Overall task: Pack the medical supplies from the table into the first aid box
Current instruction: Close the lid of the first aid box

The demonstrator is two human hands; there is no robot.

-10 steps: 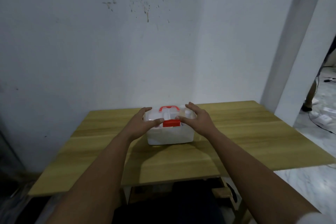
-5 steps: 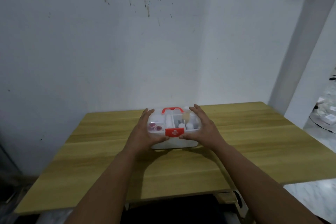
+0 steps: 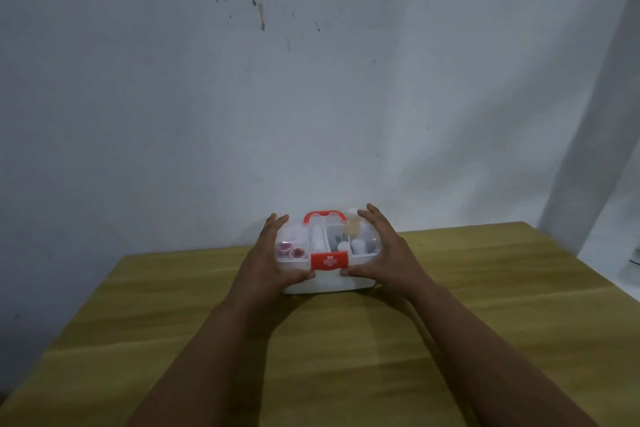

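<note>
Two bare forearms are reaching in from the near edge of a wooden table (image 3: 485, 340), and nothing else is lying on the boards in view. The left hand (image 3: 266, 263) is cupping the left end of the first aid box (image 3: 325, 282), fingers spread up along the side of the lid and thumb pressing on the front wall just left of the red clasp (image 3: 329, 260). The right hand (image 3: 384, 253) is mirroring it on the right end, thumb tip just right of the clasp. Both hands are holding the box, which is sitting toward the far edge of the table, about midway along it.

Through the clear lid, supplies are showing in separate compartments: two pinkish round items (image 3: 291, 251) at left, a white roll (image 3: 316, 238) in the middle, small white and dark pieces at right. The red handle (image 3: 325, 216) is lying over the lid's far side. The packing appears finished, with closing seemingly the step in hand; whether the clasp is fully latched cannot be told. To do it well, the person would likely be pressing the clasp home with both thumbs while the fingers steady the box against sliding toward the wall (image 3: 311, 97).

That wall, pale and flecked with dark stains high up, is standing close behind the table. A pale column (image 3: 602, 121) is rising at far right in dim light.
</note>
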